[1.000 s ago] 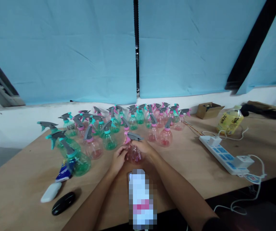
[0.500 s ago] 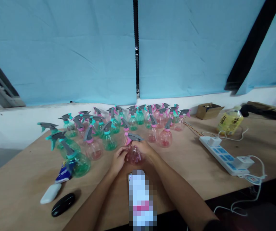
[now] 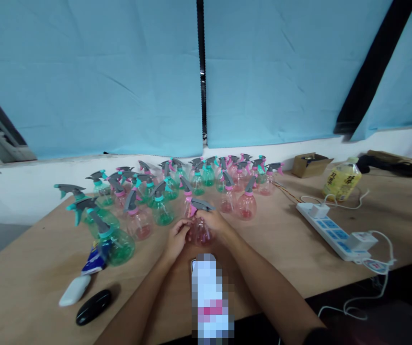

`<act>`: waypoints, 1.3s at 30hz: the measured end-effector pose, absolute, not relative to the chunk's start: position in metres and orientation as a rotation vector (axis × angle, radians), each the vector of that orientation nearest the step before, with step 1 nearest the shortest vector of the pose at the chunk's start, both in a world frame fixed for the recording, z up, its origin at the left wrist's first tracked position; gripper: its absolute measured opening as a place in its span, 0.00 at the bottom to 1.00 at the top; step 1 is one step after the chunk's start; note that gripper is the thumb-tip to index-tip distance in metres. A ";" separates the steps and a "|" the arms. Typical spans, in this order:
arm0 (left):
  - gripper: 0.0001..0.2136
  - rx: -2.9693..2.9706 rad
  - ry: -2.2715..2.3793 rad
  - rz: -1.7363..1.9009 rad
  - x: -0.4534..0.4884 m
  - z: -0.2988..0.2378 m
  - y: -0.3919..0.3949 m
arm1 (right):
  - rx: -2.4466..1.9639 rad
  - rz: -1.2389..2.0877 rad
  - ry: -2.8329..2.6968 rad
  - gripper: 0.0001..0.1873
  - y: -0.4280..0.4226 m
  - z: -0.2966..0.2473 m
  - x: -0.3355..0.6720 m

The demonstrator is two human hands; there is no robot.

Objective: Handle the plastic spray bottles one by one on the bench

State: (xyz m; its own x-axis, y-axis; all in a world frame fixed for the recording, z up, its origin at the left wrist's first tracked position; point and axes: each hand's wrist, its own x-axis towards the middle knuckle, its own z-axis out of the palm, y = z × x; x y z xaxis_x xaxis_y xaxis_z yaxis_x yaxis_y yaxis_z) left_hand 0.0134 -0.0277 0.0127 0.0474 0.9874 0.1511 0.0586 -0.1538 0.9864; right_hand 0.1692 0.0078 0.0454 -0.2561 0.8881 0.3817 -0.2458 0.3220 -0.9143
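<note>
A clear pink spray bottle [image 3: 203, 235] with a grey and pink trigger head [image 3: 201, 206] stands upright at the middle of the table. Around its neck, just under the head, my right hand [image 3: 214, 222] is closed. My left hand [image 3: 177, 236] has its fingers curled against the bottle's left side, thumb and fingertips close together. Part of the neck is hidden by my fingers. Right behind it is another pink spray bottle [image 3: 188, 203], and a green one [image 3: 162, 212] is to the left.
Several more green and pink spray bottles crowd the back and left. At front left lie a blue packet [image 3: 96, 258], a white case [image 3: 74, 290] and a black case [image 3: 94, 307]. A blurred-out phone [image 3: 211, 292] is in front. Right are a power strip [image 3: 331, 233], yellow jug [image 3: 341, 181] and cardboard box [image 3: 310, 166].
Hardly anything differs. Both hands stay at the same pink spray bottle, and the whole view has shifted very slightly.
</note>
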 end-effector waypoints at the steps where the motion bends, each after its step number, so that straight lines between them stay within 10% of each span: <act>1: 0.13 1.386 1.147 1.258 0.014 0.013 -0.028 | -0.622 1.210 -1.423 0.05 0.008 0.045 0.169; 9: 0.16 1.377 1.156 1.219 0.010 0.009 -0.025 | -0.968 0.784 -1.424 0.06 0.004 0.042 0.166; 17: 0.17 1.399 1.164 1.209 0.010 0.007 -0.025 | -1.302 0.061 -1.397 0.30 0.007 0.033 0.176; 39: 0.17 1.440 1.163 1.177 0.008 0.009 -0.027 | -1.678 -0.211 -1.525 0.22 0.020 0.008 0.178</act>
